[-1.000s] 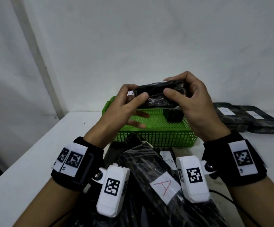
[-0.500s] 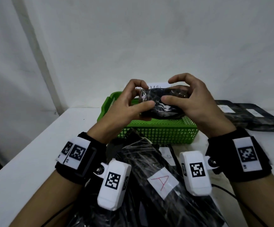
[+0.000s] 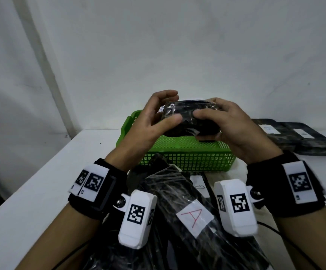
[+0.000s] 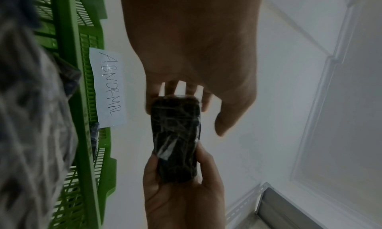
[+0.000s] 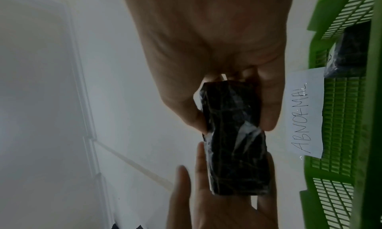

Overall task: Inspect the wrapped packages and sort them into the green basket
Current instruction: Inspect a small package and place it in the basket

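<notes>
Both hands hold a small black film-wrapped package (image 3: 187, 117) in the air above the green basket (image 3: 187, 162). My left hand (image 3: 173, 108) curls round its left end, with the thumb on the front face. My right hand (image 3: 207, 109) pinches the right end, thumb in front and fingers behind. In the left wrist view the package (image 4: 175, 139) spans between the left hand (image 4: 179, 97) and the right hand (image 4: 181, 191). The right wrist view shows the package (image 5: 233, 137) held the same way. The basket (image 5: 351, 118) carries a paper label (image 5: 306, 115) reading ABNORMAL.
A heap of black wrapped packages (image 3: 177, 221), one marked with a red A, lies on the white table in front of the basket. Flat black packages (image 3: 294, 135) with white labels lie at the right. One small dark package (image 5: 351, 53) sits in the basket. The table's left edge is close.
The package has been turned between the hands. The left fingers, spread below it a second ago, now curl over its left end. Both hands stay above the basket.
</notes>
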`<state>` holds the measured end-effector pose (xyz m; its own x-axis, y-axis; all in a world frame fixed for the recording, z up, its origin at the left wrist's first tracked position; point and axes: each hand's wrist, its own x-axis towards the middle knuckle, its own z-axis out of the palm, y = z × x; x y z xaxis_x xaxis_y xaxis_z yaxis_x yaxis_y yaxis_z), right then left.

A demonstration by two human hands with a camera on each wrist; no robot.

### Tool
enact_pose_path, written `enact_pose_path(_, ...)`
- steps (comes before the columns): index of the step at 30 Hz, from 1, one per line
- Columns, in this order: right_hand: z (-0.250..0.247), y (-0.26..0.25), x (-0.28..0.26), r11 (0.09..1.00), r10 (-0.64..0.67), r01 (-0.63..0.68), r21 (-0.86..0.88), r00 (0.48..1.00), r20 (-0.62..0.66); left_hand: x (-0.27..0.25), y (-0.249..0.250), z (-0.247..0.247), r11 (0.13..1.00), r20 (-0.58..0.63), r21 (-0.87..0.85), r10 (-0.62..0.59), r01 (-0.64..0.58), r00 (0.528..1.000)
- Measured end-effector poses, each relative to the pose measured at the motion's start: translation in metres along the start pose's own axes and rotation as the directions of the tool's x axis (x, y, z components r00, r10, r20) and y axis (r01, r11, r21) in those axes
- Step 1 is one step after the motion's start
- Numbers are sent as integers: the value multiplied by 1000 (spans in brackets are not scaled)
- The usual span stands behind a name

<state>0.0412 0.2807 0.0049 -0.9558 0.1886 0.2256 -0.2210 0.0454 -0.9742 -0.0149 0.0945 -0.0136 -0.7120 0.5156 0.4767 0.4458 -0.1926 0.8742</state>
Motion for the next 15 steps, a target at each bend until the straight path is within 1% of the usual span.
enact_pose_path(2, 1, 3, 2, 998, -66, 66, -3, 998, -18, 2, -1, 1, 997, -37, 26, -78, 79, 996)
enact_pose_path(4, 1, 4, 2, 990, -133, 132, -42, 990, -40, 3, -4, 1, 991, -82, 69, -111, 117, 990)
enact_pose_path(7, 3, 7, 1, 956, -252, 237, -171, 965, -69, 3, -5, 1, 992, -113, 76, -93, 102, 989)
enact_pose_path(9, 4, 8, 0, 936, -295, 271, -224, 952, -79, 3, -5, 1, 993, -123, 86, -66, 77, 990)
enact_pose_path(11, 2, 9, 1, 939, -282, 262, -225, 957, -62, 3, -5, 0, 995, -139, 90, -36, 49, 990)
enact_pose_path(12, 2, 10, 2, 950, -245, 231, -209, 969, -41, 3, -5, 0, 996, -145, 88, -18, 31, 989)
enact_pose_path(14, 0, 12, 3, 975, -126, 125, -181, 992, 6, 2, -5, 0, 996, -151, 91, 26, -12, 988)
enact_pose_path(15, -1, 13, 3, 982, -81, 86, -166, 996, 35, 1, -4, -1, 994, -151, 101, 45, -30, 988)
